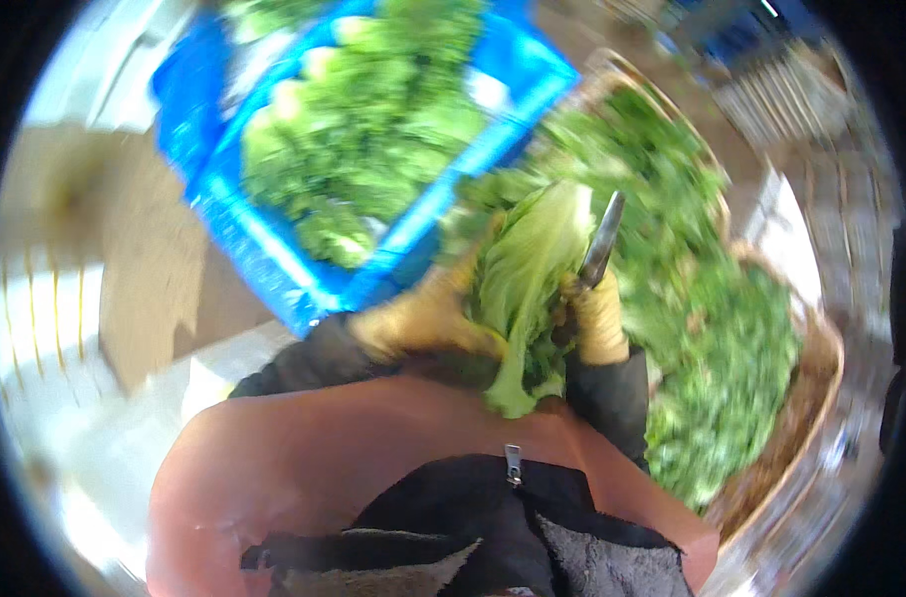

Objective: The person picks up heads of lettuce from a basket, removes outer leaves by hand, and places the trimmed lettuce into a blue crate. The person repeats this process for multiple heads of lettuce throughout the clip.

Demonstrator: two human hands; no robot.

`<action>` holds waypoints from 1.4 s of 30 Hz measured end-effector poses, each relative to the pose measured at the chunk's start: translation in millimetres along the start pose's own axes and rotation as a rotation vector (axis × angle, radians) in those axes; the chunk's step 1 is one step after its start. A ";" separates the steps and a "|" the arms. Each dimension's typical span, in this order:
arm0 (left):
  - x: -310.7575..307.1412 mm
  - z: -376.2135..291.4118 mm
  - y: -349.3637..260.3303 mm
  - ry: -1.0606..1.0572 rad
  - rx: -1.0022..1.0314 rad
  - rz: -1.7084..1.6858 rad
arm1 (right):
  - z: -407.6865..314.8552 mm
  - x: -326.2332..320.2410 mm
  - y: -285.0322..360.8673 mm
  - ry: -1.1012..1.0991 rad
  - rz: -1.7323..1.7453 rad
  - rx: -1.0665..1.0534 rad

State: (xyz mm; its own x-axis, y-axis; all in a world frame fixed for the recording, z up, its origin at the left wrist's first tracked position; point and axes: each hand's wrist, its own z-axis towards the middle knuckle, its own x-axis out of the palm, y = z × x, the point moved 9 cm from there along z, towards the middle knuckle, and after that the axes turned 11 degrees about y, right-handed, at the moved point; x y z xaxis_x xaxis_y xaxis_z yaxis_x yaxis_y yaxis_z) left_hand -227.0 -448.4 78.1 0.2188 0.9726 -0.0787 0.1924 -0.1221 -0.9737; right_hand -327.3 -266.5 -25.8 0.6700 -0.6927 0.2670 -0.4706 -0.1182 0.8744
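Note:
A pale green head of leafy lettuce [531, 254] is in my left hand [430, 313], which wears a yellow glove. Its whitish stem end points up and away from me, and its leaves hang towards my apron. My right hand [598, 317], gloved alike, is closed around a knife [604, 239]. The blade sticks up beside the lettuce, tip away from me; whether it touches the leaves I cannot tell. The knife's handle is mostly hidden in the glove.
Ahead to the left stands a container lined with blue plastic [430, 216], holding several lettuces [371, 127]. Loose green leaves [721, 373] fill brown-rimmed containers [818, 388] at my right. Cardboard [155, 261] lies left. A pinkish apron [311, 448] covers my front. Motion blurs the surroundings.

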 end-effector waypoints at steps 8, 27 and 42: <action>-128.8 -224.9 153.9 -0.987 0.028 -0.682 | 189.8 289.8 50.4 0.241 -0.576 -0.063; -309.7 -202.7 201.2 -1.109 -0.764 0.546 | 336.9 332.9 -89.2 0.323 0.115 -0.035; -294.7 -148.4 214.6 -0.308 -0.950 1.205 | 83.2 199.2 -24.7 0.212 -0.552 -0.008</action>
State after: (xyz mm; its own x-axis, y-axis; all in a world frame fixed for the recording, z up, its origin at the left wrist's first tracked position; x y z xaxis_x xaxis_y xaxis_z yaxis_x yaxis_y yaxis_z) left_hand -108.3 -790.6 -75.9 0.5084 0.1999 -0.8376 0.5907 -0.7888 0.1702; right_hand -229.9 -460.7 -27.9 0.9150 -0.3729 -0.1539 -0.0160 -0.4148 0.9098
